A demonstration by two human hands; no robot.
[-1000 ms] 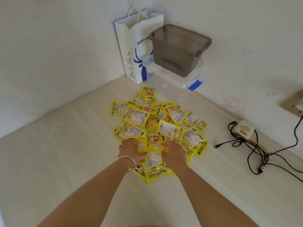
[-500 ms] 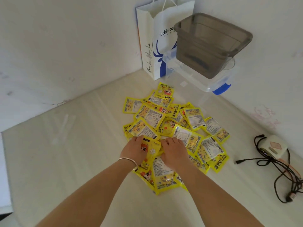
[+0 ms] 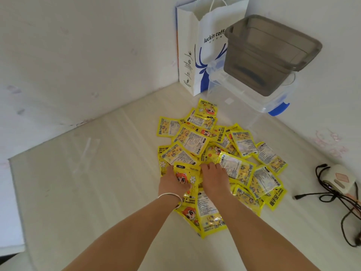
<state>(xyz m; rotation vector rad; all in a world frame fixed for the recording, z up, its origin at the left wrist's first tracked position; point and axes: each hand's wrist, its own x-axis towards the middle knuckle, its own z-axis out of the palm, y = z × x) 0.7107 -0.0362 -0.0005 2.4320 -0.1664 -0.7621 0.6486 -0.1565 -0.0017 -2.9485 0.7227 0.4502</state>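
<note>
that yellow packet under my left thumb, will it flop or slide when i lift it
Probably bends a little: the packet is a thin, flat pouch. Likely light, since the left hand pinches it by one edge. Its glossy skin may slip over the pile beneath.

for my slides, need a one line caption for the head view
Left hand grips a yellow hand warmer packet while right hand rests on the pile.
</note>
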